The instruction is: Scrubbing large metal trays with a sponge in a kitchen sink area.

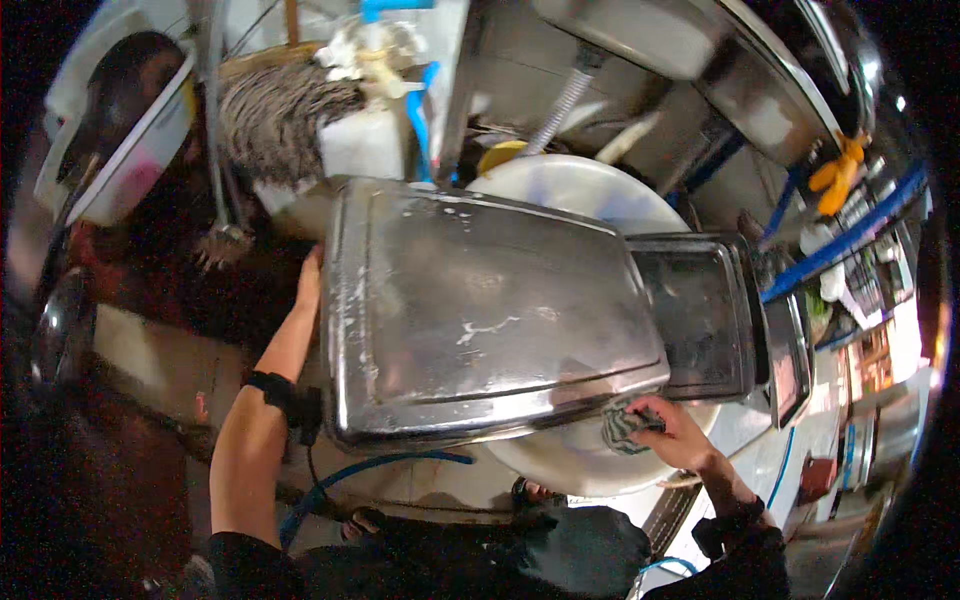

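A large stainless steel pan [495, 300], its flat side facing the camera and bearing streaks of foam, rests over a round white tub [577, 469]. At the pan's left edge is my left hand [310, 277], its fingers partly hidden behind the rim, so its grip cannot be fully seen. My right hand [667, 435] holds a grey-green striped scouring pad [624, 426] against the pan's lower right corner. Further right lie a smaller dark metal pan [701, 315] and another metal pan [793, 360], partly hidden behind it.
A blue hose [390, 463] curves over the floor below the large pan. Metal sinks [645, 37] with a corrugated drain pipe [562, 101] stand beyond the tub. An orange glove [836, 176] hangs at right. A white plastic basin [135, 165] is at upper left.
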`<state>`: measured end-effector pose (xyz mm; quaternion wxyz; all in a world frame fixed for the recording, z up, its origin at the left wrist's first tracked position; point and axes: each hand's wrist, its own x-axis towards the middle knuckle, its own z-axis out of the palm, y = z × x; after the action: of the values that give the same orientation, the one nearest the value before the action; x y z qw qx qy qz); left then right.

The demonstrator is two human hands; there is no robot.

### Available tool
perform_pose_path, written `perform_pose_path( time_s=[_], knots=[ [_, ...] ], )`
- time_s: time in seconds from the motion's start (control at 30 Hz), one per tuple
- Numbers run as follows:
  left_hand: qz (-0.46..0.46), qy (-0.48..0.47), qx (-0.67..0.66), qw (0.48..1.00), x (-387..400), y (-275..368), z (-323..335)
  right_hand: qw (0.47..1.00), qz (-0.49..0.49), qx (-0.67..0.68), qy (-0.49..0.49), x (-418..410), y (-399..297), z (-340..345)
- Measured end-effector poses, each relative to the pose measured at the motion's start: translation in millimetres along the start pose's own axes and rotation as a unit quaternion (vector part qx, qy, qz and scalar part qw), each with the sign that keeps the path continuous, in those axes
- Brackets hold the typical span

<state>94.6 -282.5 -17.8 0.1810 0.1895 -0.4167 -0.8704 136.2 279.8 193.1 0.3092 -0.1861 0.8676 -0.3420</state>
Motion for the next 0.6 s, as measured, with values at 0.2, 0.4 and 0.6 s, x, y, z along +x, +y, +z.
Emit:
perform_pose_path(
  time_s=[0.2,0.4,0.6],
  knots=[
    [-0.176,-0.136,0.064,0.973,-92.6,24.2,36.1,0.972,-0.210,-0.051,0.097,61.0,-95.9,29.5],
    [-0.023,0.015,0.290,0.957,-114.4,56.4,44.1,0.955,-0.295,0.030,0.029,128.1,-143.3,109.0],
    [-0.223,-0.022,0.055,0.973,-151.3,90.4,66.3,0.875,-0.398,-0.234,0.146,162.8,-156.4,125.4]
  ],
)
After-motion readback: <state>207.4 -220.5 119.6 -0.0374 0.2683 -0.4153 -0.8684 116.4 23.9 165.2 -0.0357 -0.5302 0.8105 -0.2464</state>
